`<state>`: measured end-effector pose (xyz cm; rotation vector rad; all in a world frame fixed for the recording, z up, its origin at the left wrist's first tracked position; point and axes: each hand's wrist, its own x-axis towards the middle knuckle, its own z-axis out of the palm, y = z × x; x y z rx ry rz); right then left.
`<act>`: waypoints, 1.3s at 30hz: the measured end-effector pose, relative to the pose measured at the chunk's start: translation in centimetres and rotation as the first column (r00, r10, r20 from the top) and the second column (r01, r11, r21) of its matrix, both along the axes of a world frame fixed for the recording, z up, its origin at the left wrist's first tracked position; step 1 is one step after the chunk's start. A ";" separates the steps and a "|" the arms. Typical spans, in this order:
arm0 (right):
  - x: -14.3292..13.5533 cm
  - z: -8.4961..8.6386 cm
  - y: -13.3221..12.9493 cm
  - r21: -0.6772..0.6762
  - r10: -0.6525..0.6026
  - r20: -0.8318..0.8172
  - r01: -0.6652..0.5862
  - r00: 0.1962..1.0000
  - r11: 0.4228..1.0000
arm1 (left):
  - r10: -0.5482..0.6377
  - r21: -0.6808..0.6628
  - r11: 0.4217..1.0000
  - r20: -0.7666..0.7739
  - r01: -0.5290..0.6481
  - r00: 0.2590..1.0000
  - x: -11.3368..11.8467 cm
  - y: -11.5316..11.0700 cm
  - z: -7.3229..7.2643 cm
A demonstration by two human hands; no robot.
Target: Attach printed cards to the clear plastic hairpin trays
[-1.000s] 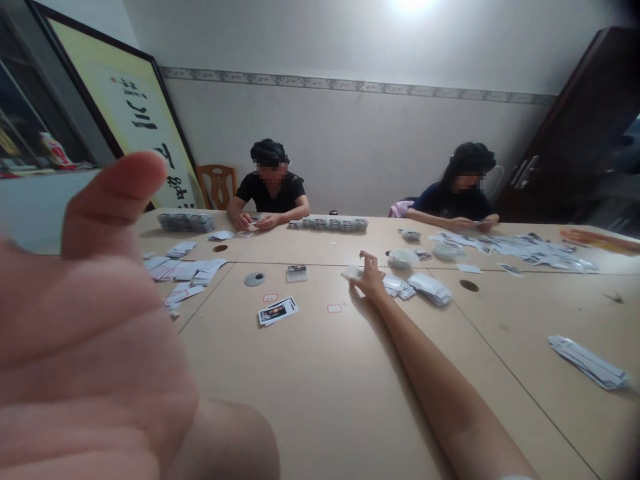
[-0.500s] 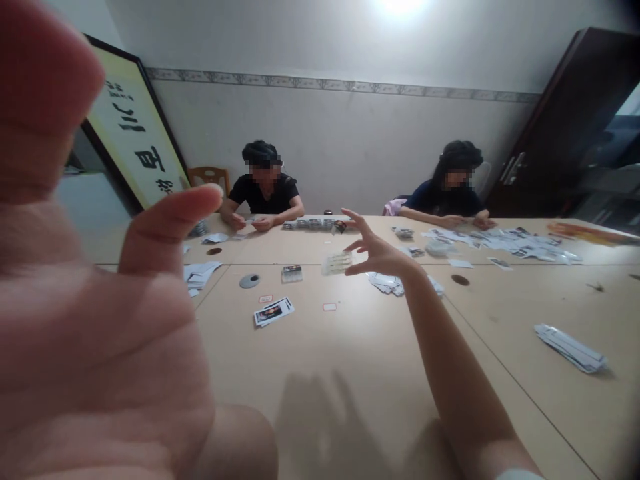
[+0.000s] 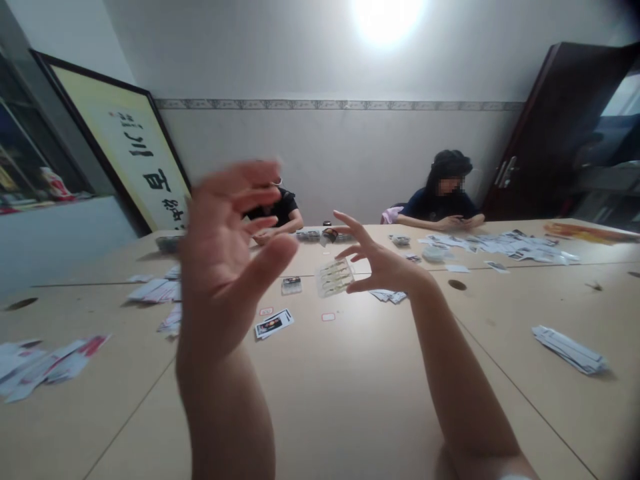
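My left hand is raised in front of me at left of centre, blurred, with its fingers curved apart from the thumb and nothing in it. Further out, my right hand has thumb and fingertips at the right edge of a clear plastic case. Several slim yellow-green pieces lie in rows inside this tilted case; what they are is too small to tell. Between the hands on the table are a small clear pack with a dark top and printed cards.
Loose papers spread over the table's left side. Paper strips lie at right, and more cards are before a co-worker. Another person sits behind my left hand. Small packs line the far side.
My left hand has moved away from the camera, forward and to the right. The clear case at my right hand is tilted more toward me and looks larger. The view has shifted slightly.
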<state>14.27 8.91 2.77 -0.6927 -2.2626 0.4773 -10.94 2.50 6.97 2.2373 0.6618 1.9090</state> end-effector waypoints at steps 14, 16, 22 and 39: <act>0.8 0.4 -0.5 0.022 0.033 -0.102 -0.031 0.994 0.999 | -0.321 -0.678 0.734 -0.287 0.045 0.903 3.5 9.0 -3.1; 1.0 0.3 -0.1 0.012 -0.039 -0.126 0.041 0.991 0.999 | -0.341 -0.720 0.691 -0.244 0.066 0.908 3.8 10.1 -3.9; 1.4 1.0 -0.6 -0.039 -0.316 -0.474 0.338 0.822 0.940 | -0.189 -0.741 0.669 -0.100 0.054 0.977 4.2 13.3 -6.9; -3.2 -0.1 -7.4 -0.283 -0.287 -0.650 0.127 0.704 0.951 | -0.259 -0.720 0.589 0.262 0.367 0.930 2.3 2.6 -7.1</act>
